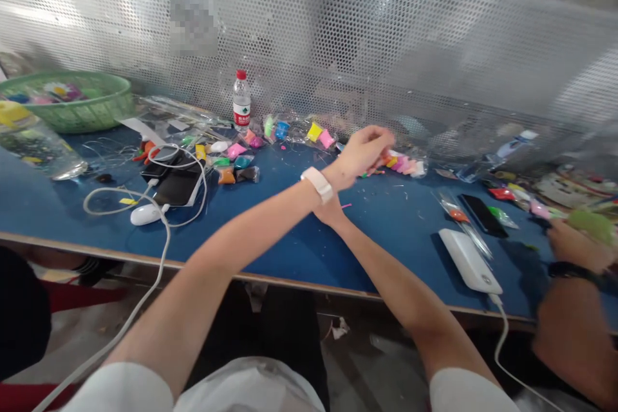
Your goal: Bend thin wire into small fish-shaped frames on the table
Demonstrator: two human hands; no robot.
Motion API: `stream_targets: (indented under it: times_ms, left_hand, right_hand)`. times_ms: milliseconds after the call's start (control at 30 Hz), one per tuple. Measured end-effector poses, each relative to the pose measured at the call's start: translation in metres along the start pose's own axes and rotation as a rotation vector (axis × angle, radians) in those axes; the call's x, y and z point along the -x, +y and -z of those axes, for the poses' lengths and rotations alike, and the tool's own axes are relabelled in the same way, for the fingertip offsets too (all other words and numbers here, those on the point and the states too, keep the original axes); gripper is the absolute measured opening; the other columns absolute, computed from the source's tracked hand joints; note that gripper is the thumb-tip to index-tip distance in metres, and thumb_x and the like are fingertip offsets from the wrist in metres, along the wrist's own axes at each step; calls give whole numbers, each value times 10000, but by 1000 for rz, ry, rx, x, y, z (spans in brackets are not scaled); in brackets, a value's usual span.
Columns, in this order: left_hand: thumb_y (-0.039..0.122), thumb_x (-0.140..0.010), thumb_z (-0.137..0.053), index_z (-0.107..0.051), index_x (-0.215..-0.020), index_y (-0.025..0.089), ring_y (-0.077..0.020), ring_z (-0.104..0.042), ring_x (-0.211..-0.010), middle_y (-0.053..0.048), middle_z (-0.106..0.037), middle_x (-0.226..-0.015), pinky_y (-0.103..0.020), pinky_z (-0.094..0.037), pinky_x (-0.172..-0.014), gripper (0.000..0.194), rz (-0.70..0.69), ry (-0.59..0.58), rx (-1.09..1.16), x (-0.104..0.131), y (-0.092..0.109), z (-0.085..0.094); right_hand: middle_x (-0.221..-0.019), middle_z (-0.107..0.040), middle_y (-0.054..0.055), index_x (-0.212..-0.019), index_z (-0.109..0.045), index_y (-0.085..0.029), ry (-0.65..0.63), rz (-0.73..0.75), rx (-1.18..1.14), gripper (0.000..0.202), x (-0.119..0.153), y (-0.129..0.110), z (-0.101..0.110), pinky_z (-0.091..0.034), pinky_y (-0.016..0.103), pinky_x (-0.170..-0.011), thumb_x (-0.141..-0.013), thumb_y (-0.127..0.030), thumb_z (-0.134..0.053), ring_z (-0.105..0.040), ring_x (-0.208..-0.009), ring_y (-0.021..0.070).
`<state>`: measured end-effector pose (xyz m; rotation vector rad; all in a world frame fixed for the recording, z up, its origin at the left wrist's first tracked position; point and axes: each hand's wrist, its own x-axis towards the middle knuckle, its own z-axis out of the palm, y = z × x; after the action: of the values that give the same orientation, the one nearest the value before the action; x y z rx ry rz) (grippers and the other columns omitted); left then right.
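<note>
My left hand [365,152], with a white band [317,185] on its wrist, reaches across to the right over the blue table [290,232]. Its fingers are curled beside a row of small packets of coloured clay [405,165]; what lies in them, if anything, is hidden. Crossing beneath the left wrist is my right hand [330,208], with its fingers mostly covered by the left forearm. A thin pink strip [346,206] lies close to the right hand.
Clay packets [236,151], a bottle [242,103] and a green basket [96,103] stand left; cabled phones [178,183] lie nearer. A power bank [468,261] and a phone [483,214] lie right, beside another person's hand [577,244]. A perforated metal panel [290,32] borders the back.
</note>
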<state>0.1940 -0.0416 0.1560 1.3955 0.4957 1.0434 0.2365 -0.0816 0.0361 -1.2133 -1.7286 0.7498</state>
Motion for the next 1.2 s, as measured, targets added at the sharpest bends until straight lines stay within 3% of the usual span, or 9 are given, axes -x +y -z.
stream_targets:
  times_ms: [67, 167, 267, 333, 433, 667, 800, 1033, 1200]
  left_hand:
    - [119, -1049, -621, -637, -1014, 192, -142, -634, -789, -46, -714, -937, -303, -540, -784, 83, -112, -23, -500, -18, -15, 43]
    - [68, -1003, -636, -781, -1183, 125, -248, -742, -1074, -143, -834, -1181, -399, -571, -1059, 238, -159, -68, -1157, -24, -32, 125]
    - [56, -1024, -620, -828, -1244, 132, -259, -750, -1185, -129, -847, -1289, -369, -558, -1097, 313, -29, -191, -1497, -13, -46, 190]
    - [46, -1035, -606, -845, -1208, 120, -280, -748, -1216, -146, -847, -1298, -390, -553, -1105, 305, 12, -191, -1546, -5, -55, 212]
    - [104, -1081, -613, -837, -1289, 136, -290, -740, -1267, -143, -839, -1351, -404, -548, -1133, 307, 32, -170, -1565, -1, -71, 218]
    - [192, -1124, -619, -848, -1273, 161, -404, -692, -1438, -179, -799, -1446, -582, -510, -1244, 274, 110, -111, -1599, -32, -100, 196]
    - [228, -1110, -686, -850, -1232, 185, -389, -719, -1384, -162, -802, -1410, -573, -546, -1212, 210, 170, -159, -1611, -46, -107, 195]
    - [139, -1154, -523, -767, -1437, 60, -446, -603, -1525, -314, -677, -1564, -628, -489, -1261, 381, 163, -249, -1696, -46, -116, 189]
    - [69, -1160, -408, -684, -1512, 13, -431, -602, -1539, -332, -678, -1564, -611, -481, -1273, 451, 109, -232, -1698, -39, -112, 187]
  right_hand:
    - [-747, -751, 26, -910, -791, -271, -6, 7, 18, 387, 2, 5, 1, -557, 329, -635, -883, -626, -943, -699, -741, 228]
    - [-749, -769, 27, -849, -779, -260, -17, 54, 34, 325, 1, 14, -3, -558, 341, -691, -915, -562, -880, -679, -711, 210]
    - [-767, -774, 28, -812, -771, -253, -32, 107, 19, 289, 0, 22, -10, -541, 350, -729, -962, -497, -809, -655, -685, 190]
    - [-772, -767, 27, -822, -779, -251, -36, 123, 19, 282, 0, 24, -12, -524, 347, -724, -977, -485, -808, -648, -682, 187]
    - [-780, -768, 25, -841, -790, -248, -39, 141, 39, 272, 2, 25, -12, -520, 343, -728, -988, -476, -818, -651, -685, 183]
    - [-772, -757, 13, -873, -796, -225, -43, 169, 73, 238, 2, 33, -10, -503, 326, -702, -1007, -420, -825, -650, -677, 171]
    - [-791, -764, 11, -878, -795, -223, -44, 192, 67, 209, 3, 33, -8, -502, 320, -707, -1020, -374, -825, -659, -687, 165]
    - [-758, -765, 15, -868, -812, -223, -41, 201, 74, 203, 4, 31, -7, -506, 323, -697, -1010, -367, -837, -645, -662, 166]
    - [-756, -777, 21, -870, -816, -222, -15, 107, 35, 230, 2, 32, -5, -515, 329, -694, -989, -417, -836, -645, -651, 169]
